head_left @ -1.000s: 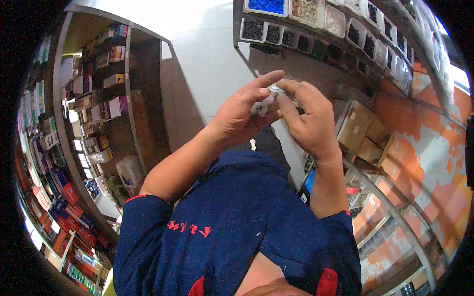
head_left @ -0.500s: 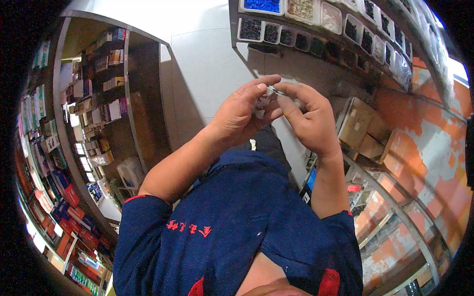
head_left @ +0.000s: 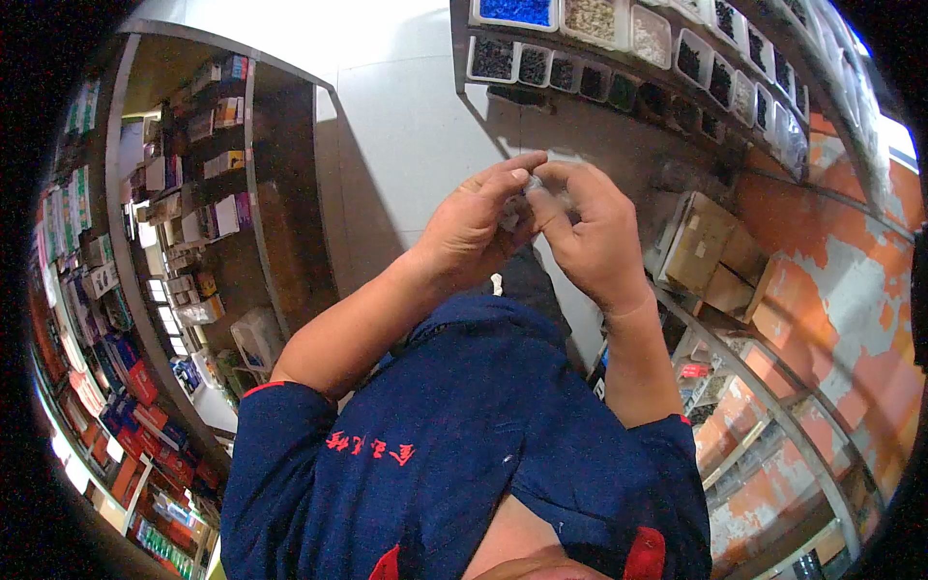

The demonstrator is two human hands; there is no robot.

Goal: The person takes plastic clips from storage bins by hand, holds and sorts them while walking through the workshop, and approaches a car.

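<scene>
My left hand (head_left: 464, 217) is cupped in front of my body, its thumb and fingers closed around several small whitish plastic-looking pieces (head_left: 512, 215). Their exact kind is too small to make out. My right hand (head_left: 594, 227) meets it fingertip to fingertip, thumb and forefinger pinched together. A tiny pale piece (head_left: 534, 182) shows at the point where both hands' fingertips come together; most of it is covered by the fingers.
Racks of small white bins (head_left: 493, 58) with dark, blue and pale parts stand ahead on the right. A shelf unit (head_left: 285, 193) with many boxes is on my left. Cardboard boxes (head_left: 701, 242) and a metal-framed rack (head_left: 764, 387) are at my right.
My right hand has moved slightly left, closer to my left hand. The pale piece between the fingertips, plainer before, is now mostly covered.
</scene>
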